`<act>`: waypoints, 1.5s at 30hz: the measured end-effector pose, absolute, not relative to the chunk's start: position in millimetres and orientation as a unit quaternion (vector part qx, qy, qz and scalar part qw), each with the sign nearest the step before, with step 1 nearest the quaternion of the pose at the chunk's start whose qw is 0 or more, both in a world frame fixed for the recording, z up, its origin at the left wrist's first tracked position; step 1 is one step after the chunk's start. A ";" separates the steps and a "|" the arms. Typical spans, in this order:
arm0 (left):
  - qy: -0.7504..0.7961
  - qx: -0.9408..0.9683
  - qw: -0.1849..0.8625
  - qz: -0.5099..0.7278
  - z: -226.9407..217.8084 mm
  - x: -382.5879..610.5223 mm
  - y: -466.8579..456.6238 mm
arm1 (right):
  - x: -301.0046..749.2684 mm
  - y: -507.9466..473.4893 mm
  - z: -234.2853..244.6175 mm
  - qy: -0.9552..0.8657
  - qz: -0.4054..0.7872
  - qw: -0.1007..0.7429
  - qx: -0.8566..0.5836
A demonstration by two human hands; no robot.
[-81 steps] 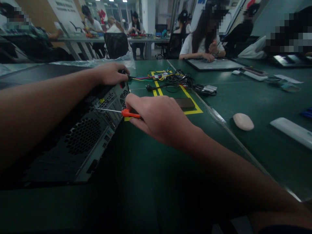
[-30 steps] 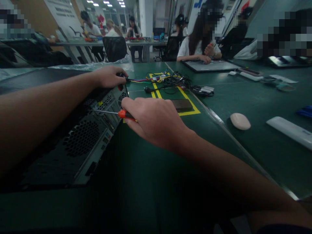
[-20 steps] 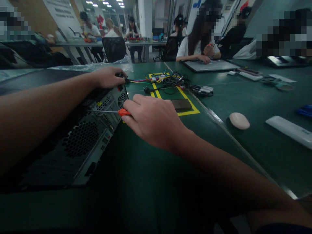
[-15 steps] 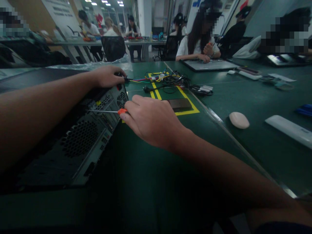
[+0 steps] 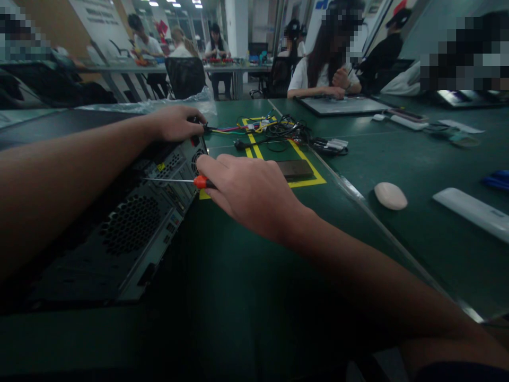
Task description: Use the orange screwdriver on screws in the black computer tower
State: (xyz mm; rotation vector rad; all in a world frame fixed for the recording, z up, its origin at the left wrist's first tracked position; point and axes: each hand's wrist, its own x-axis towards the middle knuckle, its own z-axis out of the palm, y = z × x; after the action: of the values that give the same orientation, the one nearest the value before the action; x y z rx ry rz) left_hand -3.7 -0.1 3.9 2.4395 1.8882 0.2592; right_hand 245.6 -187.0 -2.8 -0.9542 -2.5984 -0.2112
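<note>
the right hand (image 5: 254,193) has its fingers closed around an orange-handled screwdriver (image 5: 200,182), its shaft pointing left across the computer case (image 5: 93,265), at left on the green table (image 5: 226,254). the left hand (image 5: 177,123) rests on the case's far end (any grip, i cannot tell).

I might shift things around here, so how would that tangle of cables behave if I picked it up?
The cables would likely flop, lying in loose loops. Strands cross, so they may snag on each other. The plug, thicker than its cord, might dangle.
</note>
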 end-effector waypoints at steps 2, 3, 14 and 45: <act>0.610 0.788 0.020 0.081 4.6 -3.2 -0.8 | 245.1 -187.7 -1.6 -0.920 -0.071 0.176 -0.343; 0.611 0.788 0.019 0.078 4.9 -3.0 -1.2 | 244.7 -188.0 -1.1 -0.920 -0.068 0.172 -0.346; 0.608 0.790 0.014 0.075 4.3 -2.7 -2.3 | 243.9 -191.1 -1.6 -0.922 -0.077 0.173 -0.338; 0.609 0.789 0.010 0.079 1.6 -3.9 2.5 | 244.5 -194.3 -2.2 -0.919 -0.112 0.194 -0.323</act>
State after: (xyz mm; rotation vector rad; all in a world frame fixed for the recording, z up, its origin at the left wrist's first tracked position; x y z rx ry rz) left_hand -3.9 2.5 1.6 2.4639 1.8995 0.2451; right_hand 244.5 -194.3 -2.2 -0.9063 -2.5789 -0.3139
